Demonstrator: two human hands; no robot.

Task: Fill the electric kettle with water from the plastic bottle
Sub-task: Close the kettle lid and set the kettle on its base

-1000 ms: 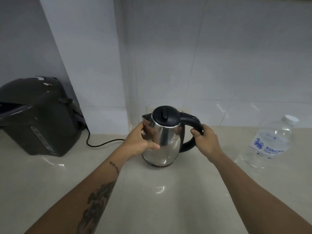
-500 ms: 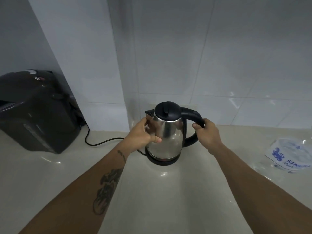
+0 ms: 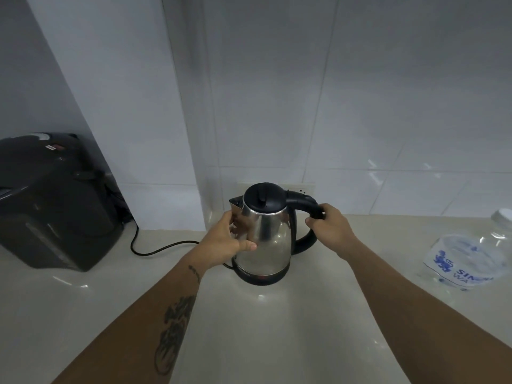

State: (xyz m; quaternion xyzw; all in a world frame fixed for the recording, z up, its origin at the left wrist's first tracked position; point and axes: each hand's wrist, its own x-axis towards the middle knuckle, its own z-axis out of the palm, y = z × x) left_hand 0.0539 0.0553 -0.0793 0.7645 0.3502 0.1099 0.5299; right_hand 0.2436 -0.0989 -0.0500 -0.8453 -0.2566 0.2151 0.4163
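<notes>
Both hands on the electric kettle (image 3: 266,239) — lid shut.
Left hand (image 3: 224,242) cups its steel side; right hand (image 3: 332,231) wraps the black handle (image 3: 303,202); plastic bottle (image 3: 468,259) stands apart, rightward.

We see open counter (image 3: 249,328) in front; kettle (image 3: 266,239) mid, bottle (image 3: 465,261) R, black appliance (image 3: 55,203) + cord (image 3: 160,248) L.

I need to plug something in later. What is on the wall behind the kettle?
Behind the kettle, a pale wall socket plate shows on the white tiles. The kettle's lid and handle cover its middle and lower part, so free outlets cannot be judged.
</notes>
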